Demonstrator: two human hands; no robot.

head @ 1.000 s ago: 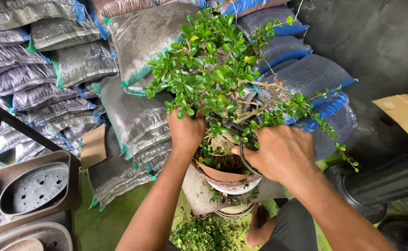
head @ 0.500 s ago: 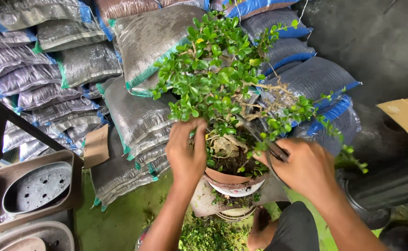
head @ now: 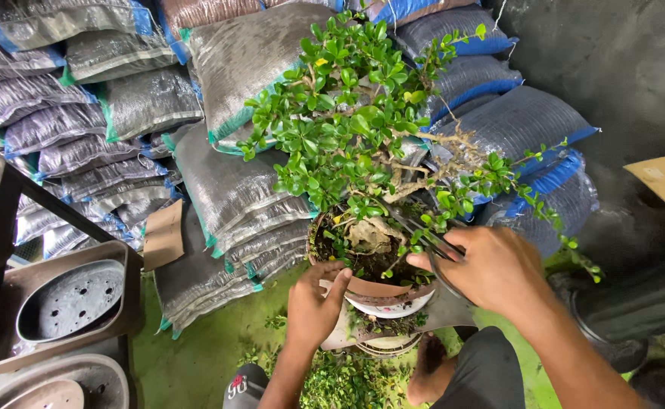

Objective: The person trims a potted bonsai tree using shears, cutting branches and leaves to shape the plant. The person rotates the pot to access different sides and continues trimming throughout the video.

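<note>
A small leafy green bonsai tree with a pale twisted trunk grows from a round terracotta clay pot near the middle of the scene, the pot standing on a white round stand. The left hand rests on the near left rim of the pot, its fingers curled against the clay edge. The right hand is at the right of the pot, fingers closed around the handles of dark metal pruning scissors, whose blades reach left and far into the lower twigs above the soil. Behind the tree lie stacked grey woven sacks with blue and green edges. Cut green leaf clippings lie on the green floor near the stand. At the far left a grey oval plastic tray with holes sits on a dark shelf
</note>
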